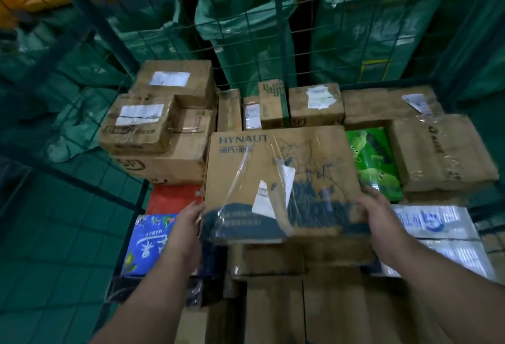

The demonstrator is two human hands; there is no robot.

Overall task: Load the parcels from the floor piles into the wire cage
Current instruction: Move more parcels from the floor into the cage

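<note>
Item: flat HYNAUT carton [273, 169], loosely taped. We judge it stiff, light and tape-slick. Our left hand [188, 223] and right hand [379, 215] clamp its opposite near corners, the best hold.

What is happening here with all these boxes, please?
A person is loading parcels into a green wire cage. The left hand and the right hand grip the near corners of a flat HYNAUT box, held over the parcels already stacked inside. Whether it rests on them yet is unclear. Brown cartons fill the back row, with a green packet on the right and a blue packet on the left.
</note>
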